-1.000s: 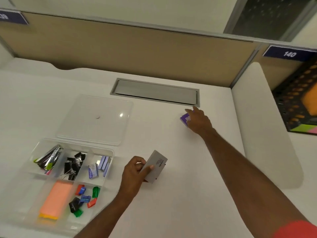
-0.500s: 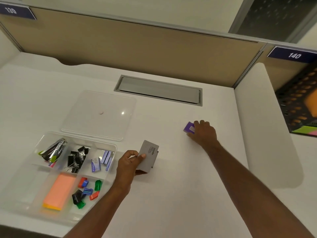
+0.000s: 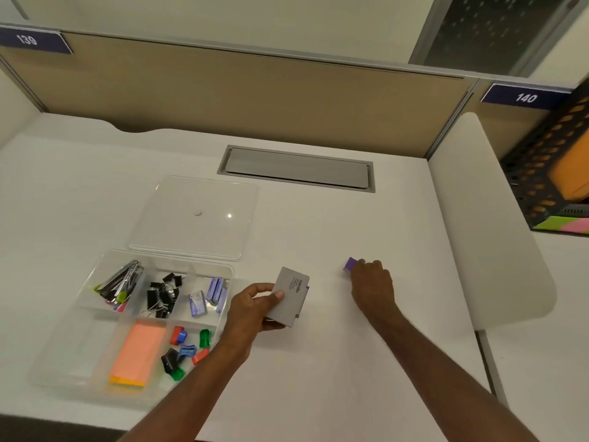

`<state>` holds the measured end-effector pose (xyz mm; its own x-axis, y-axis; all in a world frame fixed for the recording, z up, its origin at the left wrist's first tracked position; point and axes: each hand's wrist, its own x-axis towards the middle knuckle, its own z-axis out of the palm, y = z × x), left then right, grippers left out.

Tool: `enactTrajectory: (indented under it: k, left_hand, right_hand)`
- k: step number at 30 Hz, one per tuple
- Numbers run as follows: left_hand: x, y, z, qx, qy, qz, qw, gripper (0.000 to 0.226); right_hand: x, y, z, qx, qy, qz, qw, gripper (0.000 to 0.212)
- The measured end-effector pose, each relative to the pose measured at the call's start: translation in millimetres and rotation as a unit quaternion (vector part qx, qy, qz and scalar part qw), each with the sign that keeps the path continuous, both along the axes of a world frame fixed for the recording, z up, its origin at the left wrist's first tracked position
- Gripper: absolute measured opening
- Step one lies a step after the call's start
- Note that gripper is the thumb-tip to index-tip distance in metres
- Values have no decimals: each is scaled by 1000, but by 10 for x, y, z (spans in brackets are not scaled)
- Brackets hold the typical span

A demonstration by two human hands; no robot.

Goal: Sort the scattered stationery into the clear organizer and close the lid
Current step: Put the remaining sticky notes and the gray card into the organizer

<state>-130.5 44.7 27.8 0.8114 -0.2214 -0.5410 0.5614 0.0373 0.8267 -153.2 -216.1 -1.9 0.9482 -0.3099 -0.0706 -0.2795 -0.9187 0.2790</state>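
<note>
Left hand point(image 3: 255, 309) grips a grey box point(image 3: 289, 301), thumb across its face, fingers curled behind; box is tilted, lifted just beside the organizer's point(image 3: 79, 355) right wall. Right hand point(image 3: 371, 282) is knuckles-up on the desk point(image 3: 334, 362) right of centre, fingers curled over a small purple block point(image 3: 350, 264); only the block's left end shows, so can't tell if it's lifted or on the surface. Hands are apart, box between organizer and block. Organizer sits at the desk's front left, open. Back row, left to right: staplers point(image 3: 122, 280), black binder clips point(image 3: 164, 293), blue staple boxes point(image 3: 208, 295). Front row: a bare compartment on the left, orange sticky notes point(image 3: 138, 352) in the middle, coloured sharpeners point(image 3: 186, 349) on the right. Lid point(image 3: 194, 215) lies flat on the desk, touching the organizer's back edge. Behind it, a grey cable hatch point(image 3: 296, 169) set in the desk near the back edge. Beige partition point(image 3: 239, 100) along the back, tags 139 point(image 3: 28, 39) and 140 point(image 3: 526, 97). Black mesh crate point(image 3: 554, 167) on the next desk to the right.
</note>
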Motion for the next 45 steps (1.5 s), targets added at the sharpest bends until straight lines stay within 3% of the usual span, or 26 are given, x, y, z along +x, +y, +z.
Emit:
enactTrajectory:
  k: [3, 6, 7, 9, 12, 14, 16, 22, 25, 30, 37, 41, 45]
  left_hand:
    - [36, 183, 10, -8, 0, -1, 1000, 19]
    - [93, 426, -21, -19, 10, 10, 1000, 17]
    - [115, 514, -30, -22, 12, 11, 1000, 16]
    - [162, 697, -28, -32, 17, 11, 999, 12]
    - [267, 973, -5, -47, 20, 11, 999, 12]
    - [368, 1218, 15, -55, 22, 26, 998, 13]
    - [459, 1484, 43, -67, 16, 39, 997, 14]
    - [721, 2230, 145, -45, -25, 55, 997, 5]
    - [805, 2633, 185, 28, -113, 46, 992, 5]
    - [799, 3290, 172, 184, -295, 11, 938, 13]
    - [628, 3681, -201, 283, -421, 8, 862, 21]
    - [617, 3725, -410, 334, -438, -22, 834, 15]
    - [628, 3780, -522, 340, -452, -59, 822, 17]
  right_hand:
    - [-18, -1, 11, 72, -32, -25, 997, 22]
    - [-9, 80, 89, 246, -94, -119, 957, 29]
    - [-5, 157, 122, 333, -109, -161, 923, 30]
    - [-10, 382, 177, 506, -156, -220, 819, 35]
    - [-17, 808, 264, 643, -241, -255, 681, 41]
    - [49, 1134, 347, 690, -266, -258, 622, 34]
    - [162, 1457, 446, 712, -275, -252, 594, 23]
    - [558, 2285, 739, 736, -272, -173, 595, 14]
    - [694, 2617, 806, 734, -269, -142, 607, 18]
    - [827, 3070, 789, 736, -247, -111, 621, 24]
    - [953, 3579, 690, 733, -230, -102, 632, 9]
    - [1005, 3790, 652, 728, -224, -84, 643, 7]
    - [1011, 3973, 626, 721, -207, -65, 658, 17]
